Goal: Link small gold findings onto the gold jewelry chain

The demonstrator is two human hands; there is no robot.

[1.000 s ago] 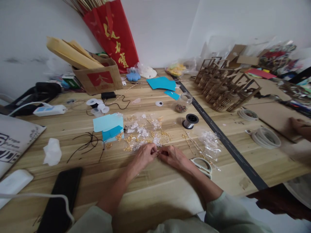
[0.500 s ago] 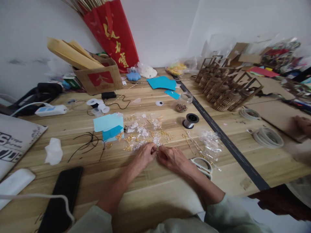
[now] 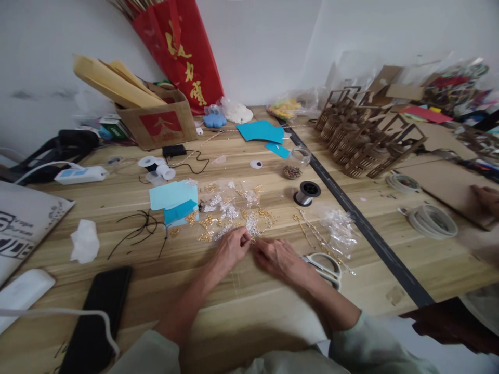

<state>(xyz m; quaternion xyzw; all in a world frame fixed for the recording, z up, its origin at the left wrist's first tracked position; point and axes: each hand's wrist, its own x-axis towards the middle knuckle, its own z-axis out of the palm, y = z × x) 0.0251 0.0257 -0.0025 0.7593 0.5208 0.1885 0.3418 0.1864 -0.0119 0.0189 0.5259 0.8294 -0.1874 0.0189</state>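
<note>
My left hand [image 3: 236,245] is closed in a pinch just in front of the scattered beads; what sits between its fingertips is too small to name. Close beside it, my right hand [image 3: 277,255] is closed too, its fingers bent toward the left fingertips, and its grip is hidden. A thin clear strand seems to run down the table below the left hand. Silver beads [image 3: 252,223] and gold beads [image 3: 206,237] lie in loose heaps beyond both hands. A pair of scissors [image 3: 329,266] with pale handles rests by my right wrist, partly beneath it.
Right of the beads are a wire spool [image 3: 307,193], a glass jar [image 3: 300,158], chains [image 3: 310,228] and clear plastic bags [image 3: 340,231]. On the left lie black cord [image 3: 146,228], blue paper [image 3: 171,196] and a phone [image 3: 97,317]. Another person's hand [image 3: 486,200] touches cardboard at far right.
My right hand has shifted slightly down, and its fingers have drawn a little away from the left fingertips. My left hand stays nearly in place. The view has tilted slightly.
</note>
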